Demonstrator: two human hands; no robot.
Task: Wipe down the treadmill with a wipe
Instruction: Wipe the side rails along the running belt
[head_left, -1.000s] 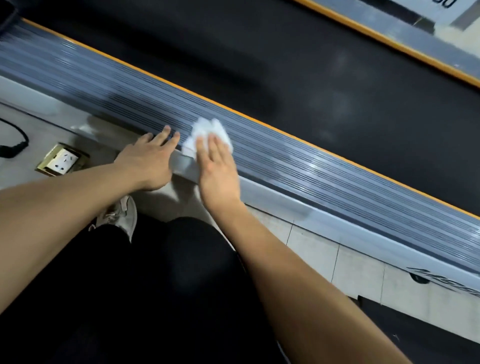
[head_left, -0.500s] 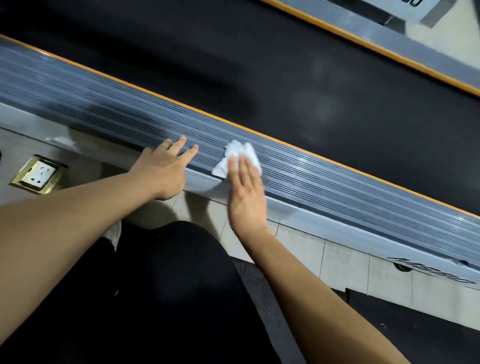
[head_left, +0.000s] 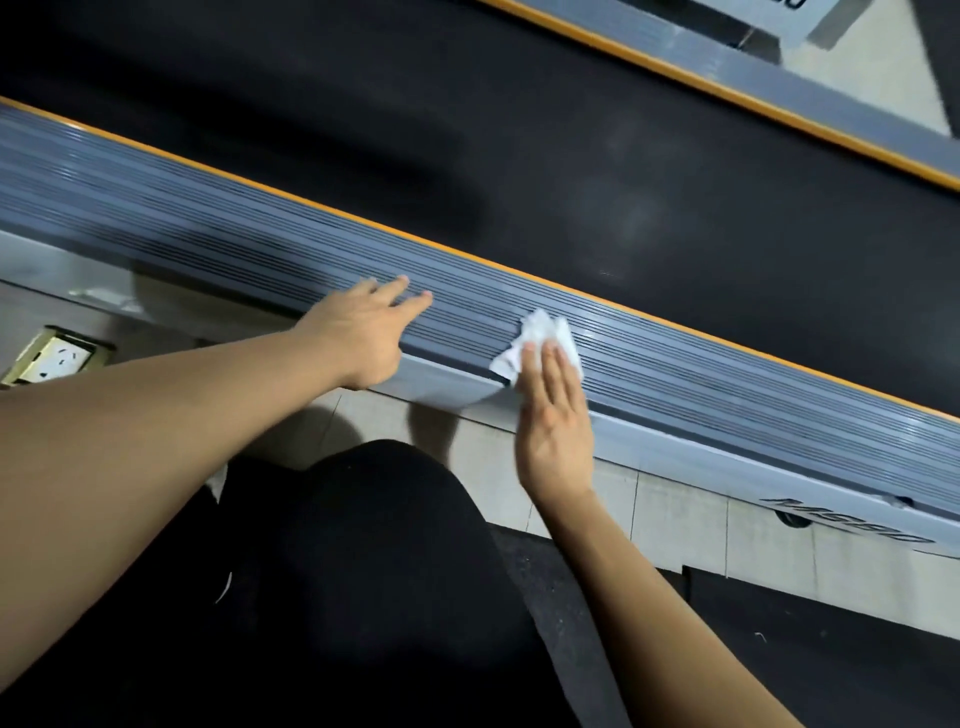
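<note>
Right hand (head_left: 557, 431), fingers flat, presses a crumpled white wipe (head_left: 543, 340) on the ribbed grey rail (head_left: 727, 395); left hand (head_left: 363, 338) rests flat beside.

Looks like a gym or fitness room: long treadmill (head_left: 675, 208) with black running belt, ribbed grey side rail (head_left: 260, 249) edged in orange, pale tiled floor (head_left: 675, 525), dark rubber mat (head_left: 831, 623), brass floor socket (head_left: 52, 358).
</note>
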